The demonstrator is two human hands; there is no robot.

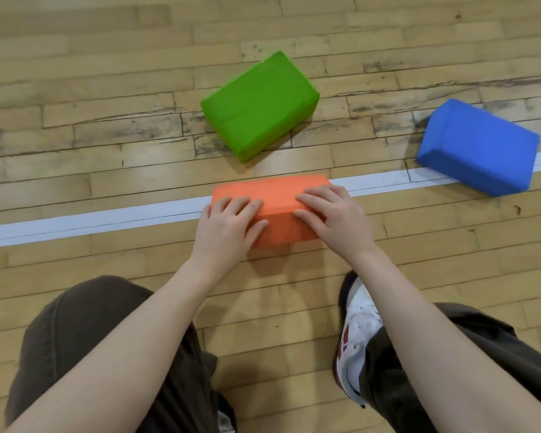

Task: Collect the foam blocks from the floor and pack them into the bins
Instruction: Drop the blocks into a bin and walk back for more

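Note:
An orange foam block [275, 201] lies on the wooden floor across a white line. My left hand [228, 225] grips its left end, fingers on top and thumb on the near face. My right hand [328, 217] grips its right end the same way. A green foam block [260, 104] lies flat just beyond the orange one. Far right, a blue foam block [478, 148] rests across the same white line. No bin is in view.
The white floor line [91, 218] runs left to right under the orange block. My knees in dark trousers [85, 332] and a white shoe [358, 335] are close below the hands. Bare wooden floor [107, 89] stretches to the left and back.

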